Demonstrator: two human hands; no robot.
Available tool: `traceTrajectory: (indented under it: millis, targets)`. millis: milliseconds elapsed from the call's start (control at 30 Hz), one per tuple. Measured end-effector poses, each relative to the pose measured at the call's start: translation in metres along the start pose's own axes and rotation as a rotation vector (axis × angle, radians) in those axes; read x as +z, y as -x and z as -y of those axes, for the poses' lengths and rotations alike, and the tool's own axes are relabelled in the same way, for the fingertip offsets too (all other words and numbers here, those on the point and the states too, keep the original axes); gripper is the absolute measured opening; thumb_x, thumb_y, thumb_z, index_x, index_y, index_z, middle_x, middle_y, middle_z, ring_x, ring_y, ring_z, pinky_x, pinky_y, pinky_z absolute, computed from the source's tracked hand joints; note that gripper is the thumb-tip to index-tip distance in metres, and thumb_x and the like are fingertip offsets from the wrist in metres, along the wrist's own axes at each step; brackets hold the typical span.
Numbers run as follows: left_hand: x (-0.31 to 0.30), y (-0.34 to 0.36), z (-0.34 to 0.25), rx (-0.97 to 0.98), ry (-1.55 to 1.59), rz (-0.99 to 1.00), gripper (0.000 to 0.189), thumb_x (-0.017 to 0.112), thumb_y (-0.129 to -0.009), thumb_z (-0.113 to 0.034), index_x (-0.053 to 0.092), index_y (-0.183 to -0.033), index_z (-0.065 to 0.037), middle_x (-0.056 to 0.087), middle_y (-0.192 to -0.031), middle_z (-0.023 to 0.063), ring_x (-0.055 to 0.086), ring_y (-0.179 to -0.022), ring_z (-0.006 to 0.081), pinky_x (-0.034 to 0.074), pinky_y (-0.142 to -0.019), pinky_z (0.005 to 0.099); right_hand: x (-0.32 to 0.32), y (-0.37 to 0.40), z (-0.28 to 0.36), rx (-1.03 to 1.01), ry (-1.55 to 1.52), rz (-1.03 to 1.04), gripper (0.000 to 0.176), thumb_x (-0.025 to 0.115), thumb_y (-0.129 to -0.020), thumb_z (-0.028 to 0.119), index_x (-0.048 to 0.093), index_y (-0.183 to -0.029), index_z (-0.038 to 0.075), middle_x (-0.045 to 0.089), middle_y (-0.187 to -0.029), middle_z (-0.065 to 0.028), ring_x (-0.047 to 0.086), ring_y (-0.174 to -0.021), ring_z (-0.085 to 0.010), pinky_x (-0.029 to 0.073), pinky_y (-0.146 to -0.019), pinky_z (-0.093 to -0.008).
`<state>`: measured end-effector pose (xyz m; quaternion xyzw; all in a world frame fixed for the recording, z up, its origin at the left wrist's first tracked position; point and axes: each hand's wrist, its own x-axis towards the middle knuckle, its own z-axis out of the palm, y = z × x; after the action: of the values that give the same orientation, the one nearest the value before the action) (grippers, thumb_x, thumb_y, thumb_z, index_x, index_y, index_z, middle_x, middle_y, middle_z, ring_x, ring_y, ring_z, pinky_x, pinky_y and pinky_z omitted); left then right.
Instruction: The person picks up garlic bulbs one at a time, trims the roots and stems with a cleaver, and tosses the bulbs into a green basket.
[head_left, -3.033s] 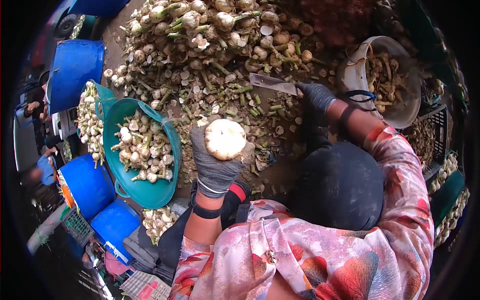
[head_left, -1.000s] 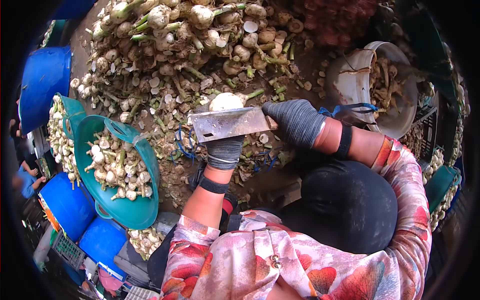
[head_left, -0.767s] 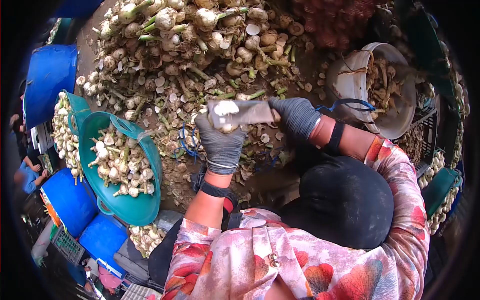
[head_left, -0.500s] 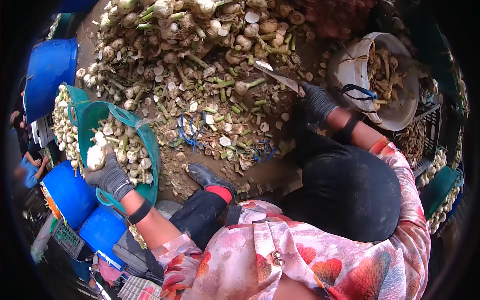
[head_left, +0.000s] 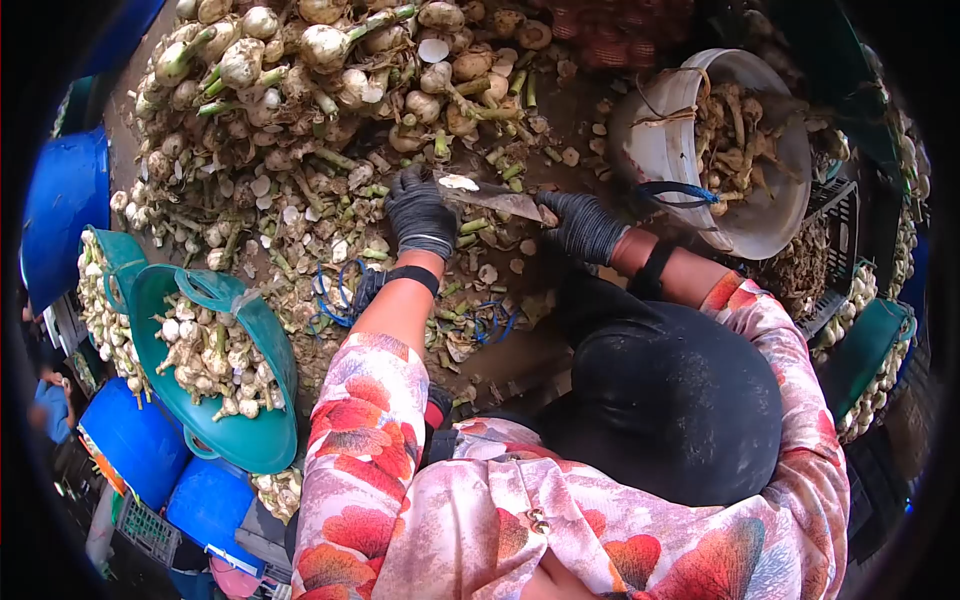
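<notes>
My right hand (head_left: 585, 226), in a dark glove, grips the handle of a knife (head_left: 495, 197) whose broad blade points left, with a pale slice lying on it. My left hand (head_left: 420, 212), gloved too, is at the blade's far end; its fingers are curled, and what they hold, if anything, is hidden. Beyond both hands rises a heap of garlic bulbs (head_left: 300, 90) with cut stems. Stem pieces and slices litter the ground around the knife. To the left, a green basket (head_left: 268, 325) holds trimmed garlic bulbs (head_left: 215, 345).
A white bucket (head_left: 675, 150) with dry stalks stands at the right, beside a black crate (head_left: 845, 225). Blue tubs (head_left: 135, 435) line the left side. Blue string (head_left: 340, 290) lies on the ground before me. Part of another person (head_left: 55, 405) shows at far left.
My left hand has left the green basket and moved right to the blade tip; the bulb it held there is no longer in it. The view has shifted somewhat, with the knife still in my right hand.
</notes>
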<state>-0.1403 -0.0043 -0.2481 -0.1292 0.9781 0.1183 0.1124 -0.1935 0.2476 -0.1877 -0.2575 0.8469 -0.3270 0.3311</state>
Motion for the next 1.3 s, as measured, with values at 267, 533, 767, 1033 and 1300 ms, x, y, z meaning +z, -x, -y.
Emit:
traceTrajectory:
  millis: [267, 533, 767, 1033, 1300]
  targets:
    - [-0.068, 0.032, -0.017, 0.14, 0.751, 0.159, 0.028, 0.058, -0.087, -0.019, 0.061, -0.107, 0.0, 0.062, -0.102, 0.0203, 0.058, -0.097, 0.0371, 0.044, -0.09, 0.0422, -0.014, -0.016, 0.019, -0.025, -0.084, 0.08, 0.032, 0.063, -0.079, 0.021, 0.06, -0.11, 0.011, 0.066, -0.09, -0.018, 0.064, -0.087, -0.0357, 0.05, -0.076, -0.0405]
    - [-0.112, 0.063, -0.033, 0.202, 0.46, -0.045, 0.045, 0.072, -0.079, -0.015, 0.054, -0.117, 0.0, 0.057, -0.11, 0.0151, 0.058, -0.1, 0.0271, 0.046, -0.09, 0.0345, -0.046, -0.029, 0.062, -0.07, -0.378, 0.022, 0.044, 0.071, -0.082, 0.039, 0.058, -0.106, 0.004, 0.062, -0.084, -0.0089, 0.059, -0.079, -0.0196, 0.048, -0.076, -0.0346]
    - [-0.098, 0.072, -0.036, -0.187, 2.071, 0.089, 0.063, 0.072, -0.083, -0.021, 0.04, -0.134, -0.002, 0.052, -0.125, 0.0094, 0.05, -0.117, 0.0204, 0.043, -0.1, 0.0318, -0.047, -0.04, 0.079, 0.21, -0.985, 0.228, 0.026, 0.07, -0.085, 0.033, 0.057, -0.086, 0.01, 0.046, -0.055, 0.0039, 0.038, -0.045, -0.0054, 0.031, -0.042, -0.0219]
    - [-0.127, 0.049, -0.043, -0.101, 2.016, 0.167, 0.052, 0.064, -0.08, -0.003, 0.046, -0.128, -0.004, 0.057, -0.119, 0.0082, 0.053, -0.113, 0.0193, 0.042, -0.101, 0.0314, -0.064, -0.025, 0.085, -0.064, -0.159, -0.042, 0.038, 0.072, -0.079, 0.027, 0.06, -0.11, 0.01, 0.066, -0.089, -0.008, 0.065, -0.082, -0.0266, 0.051, -0.077, -0.038]
    - [-0.083, 0.048, -0.022, 0.052, 2.05, 0.318, 0.052, 0.05, -0.097, -0.014, 0.026, -0.143, -0.007, 0.046, -0.135, 0.0133, 0.05, -0.12, 0.0236, 0.044, -0.102, 0.0379, -0.083, -0.004, 0.107, -0.323, 0.278, 0.111, 0.035, 0.071, -0.067, 0.017, 0.059, -0.098, 0.012, 0.064, -0.084, -0.0124, 0.064, -0.083, -0.035, 0.05, -0.069, -0.0435]
